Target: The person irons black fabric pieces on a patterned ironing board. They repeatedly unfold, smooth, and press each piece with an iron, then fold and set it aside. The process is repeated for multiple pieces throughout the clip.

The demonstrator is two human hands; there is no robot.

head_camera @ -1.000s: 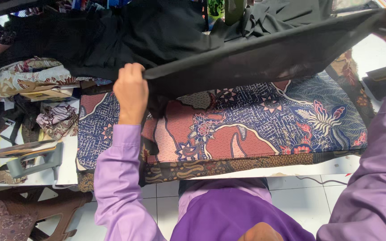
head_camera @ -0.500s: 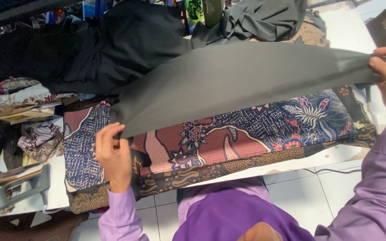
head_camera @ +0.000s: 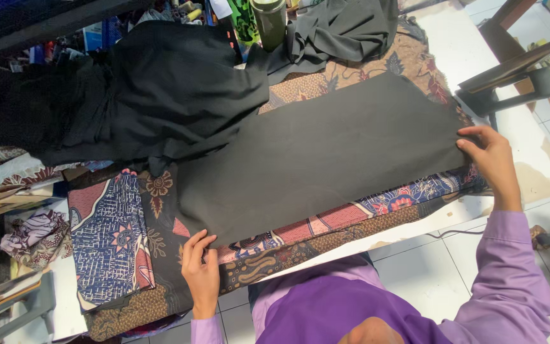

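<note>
Nearest the wearer, the left hand (head_camera: 202, 274) pinched the near-left corner of one flat black fabric panel (head_camera: 326, 156), thumb and fingers closed narrowly on its edge. The right hand (head_camera: 493, 159) gripped the panel's right end the same way, fingers curled on top of the cloth; the thumb was hidden, so how firmly it held could not be told. Between the two grips the panel lay spread flat, nearly smooth, across a batik-patterned cloth (head_camera: 112, 236) covering the work surface, which showed just left of the left grip and below the panel's near edge.

Beyond the panel, up and left of the left grip, lay a heap of crumpled black fabric (head_camera: 160, 95), its lower edge overlapping the panel's far-left corner. A second, smaller bunch of dark cloth (head_camera: 345, 28) sat further away, and one green cylindrical container (head_camera: 270, 22) stood between the two heaps. One dark stool (head_camera: 510, 76) stood past the right grip.

In my judgement, the chief risk was the heap snagging the panel's far corner: any pull toward the near side could drag the loose fabric along, wrinkling the panel. Uneven tension between the two hands could also skew it off square.

Counted: two hands, one flat panel, two dark heaps, one container, one stool.
</note>
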